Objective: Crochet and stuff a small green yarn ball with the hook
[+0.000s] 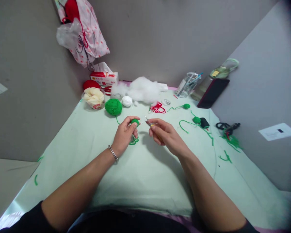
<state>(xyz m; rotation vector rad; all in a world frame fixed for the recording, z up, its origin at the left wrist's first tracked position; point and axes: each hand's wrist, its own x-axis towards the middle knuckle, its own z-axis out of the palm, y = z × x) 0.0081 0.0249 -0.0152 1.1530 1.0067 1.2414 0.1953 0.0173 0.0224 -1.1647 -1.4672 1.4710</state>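
One green ball (135, 121) — perhaps crocheted, left fingers (131, 129) pinching it, right fingers (158, 130) a tool (148, 122)

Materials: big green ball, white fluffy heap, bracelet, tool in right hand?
Green ball: yarn, matte; wound strands show.
White heap: probably fibre stuffing, soft, matte; wispy edges.
Bracelet: likely metal, polished; silvery highlights.
Tool in the right hand: tip looks metallic, grey and shiny; yellow part possibly plastic, mostly hidden.
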